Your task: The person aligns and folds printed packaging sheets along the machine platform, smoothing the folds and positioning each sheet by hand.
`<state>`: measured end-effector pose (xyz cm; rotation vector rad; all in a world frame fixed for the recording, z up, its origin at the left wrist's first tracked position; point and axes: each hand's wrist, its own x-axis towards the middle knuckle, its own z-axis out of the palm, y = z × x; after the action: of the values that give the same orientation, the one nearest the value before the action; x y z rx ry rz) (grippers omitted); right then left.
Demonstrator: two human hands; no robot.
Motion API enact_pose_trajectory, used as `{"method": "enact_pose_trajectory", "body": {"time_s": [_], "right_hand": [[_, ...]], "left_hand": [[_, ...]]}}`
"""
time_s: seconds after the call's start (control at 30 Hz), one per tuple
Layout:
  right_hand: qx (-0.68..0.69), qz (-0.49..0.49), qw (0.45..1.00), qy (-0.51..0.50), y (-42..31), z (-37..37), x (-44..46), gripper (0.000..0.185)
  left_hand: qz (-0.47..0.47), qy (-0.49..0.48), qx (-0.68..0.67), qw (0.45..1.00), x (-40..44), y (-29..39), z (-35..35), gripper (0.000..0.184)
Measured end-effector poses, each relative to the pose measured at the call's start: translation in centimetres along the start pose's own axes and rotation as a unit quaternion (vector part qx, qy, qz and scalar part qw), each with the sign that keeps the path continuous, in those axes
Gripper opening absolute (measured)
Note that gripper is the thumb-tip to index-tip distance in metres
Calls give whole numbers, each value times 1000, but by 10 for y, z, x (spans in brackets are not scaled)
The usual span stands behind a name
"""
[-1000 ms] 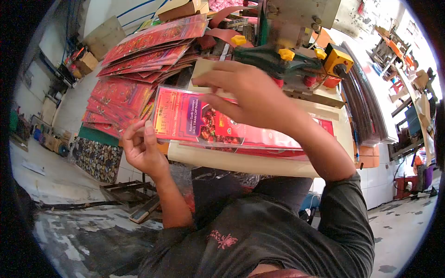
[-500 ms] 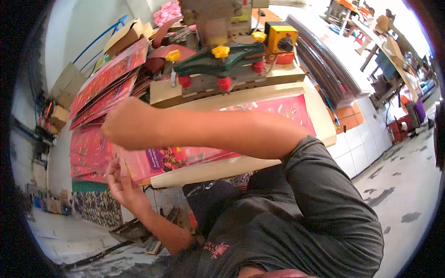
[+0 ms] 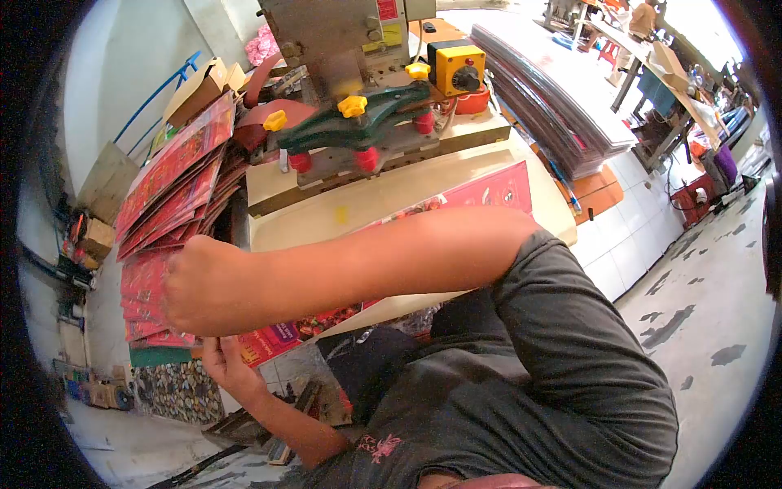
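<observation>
A long red printed plastic sheet (image 3: 489, 191) lies slantwise over the cream press table (image 3: 309, 226), its lower left end hanging past the front edge. My left hand (image 3: 234, 371) pinches that end by its corner. Across the sheet reaches my right forearm, hiding its middle. My right hand (image 3: 204, 281) is curled, back towards me, just above the left hand; its fingertips and anything in them are hidden. Beneath and beyond it are stacked red printed sheets (image 3: 145, 285).
Behind the table stands a press with a green clamp bar (image 3: 383, 114), yellow knobs and red feet. A yellow control box (image 3: 458, 69) is beside it. More printed sheets (image 3: 175, 175) lean at the left. A tall stack of plastic sheets (image 3: 554, 106) lies at the right.
The left end of the sheet has come down and towards me, so the sheet now slants more. Both my hands have moved lower. The whole view has shifted slightly.
</observation>
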<state>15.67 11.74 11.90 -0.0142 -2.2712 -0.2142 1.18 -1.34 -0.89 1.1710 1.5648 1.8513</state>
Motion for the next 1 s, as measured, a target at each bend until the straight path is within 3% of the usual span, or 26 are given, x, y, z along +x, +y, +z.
{"method": "enact_pose_trajectory", "body": {"time_s": [0.1,0.2,0.33,0.4,0.43,0.53,0.63,0.73,0.9,1.0], "right_hand": [[-22,-1,1000,8,3,-1,-2,12],[29,1,998,-51,2,-11,-1,13],[45,14,997,-64,-4,-10,0,15],[35,19,997,-60,-5,-10,-2,15],[36,15,997,-59,-5,-13,-4,15],[36,18,997,-71,-10,-16,-3,13],[27,33,996,-83,-14,-13,-6,13],[21,32,997,-70,-14,-8,-9,12],[-4,24,999,-37,-13,-1,-16,11],[-6,49,998,-34,-15,4,-16,15]], "left_hand": [[40,27,-25,999,-4,7,7,42],[67,27,-28,997,-1,-12,-9,48],[51,41,21,998,0,-12,-7,54],[84,81,1,993,-5,-2,6,23],[83,78,-2,993,-5,-3,3,23],[16,71,22,997,-7,-5,-7,52],[49,56,47,996,-6,-7,-8,49],[37,4,-33,999,-2,-15,-12,48],[45,46,7,998,-4,-7,-5,51],[69,21,27,997,-2,-10,-8,50]]}}
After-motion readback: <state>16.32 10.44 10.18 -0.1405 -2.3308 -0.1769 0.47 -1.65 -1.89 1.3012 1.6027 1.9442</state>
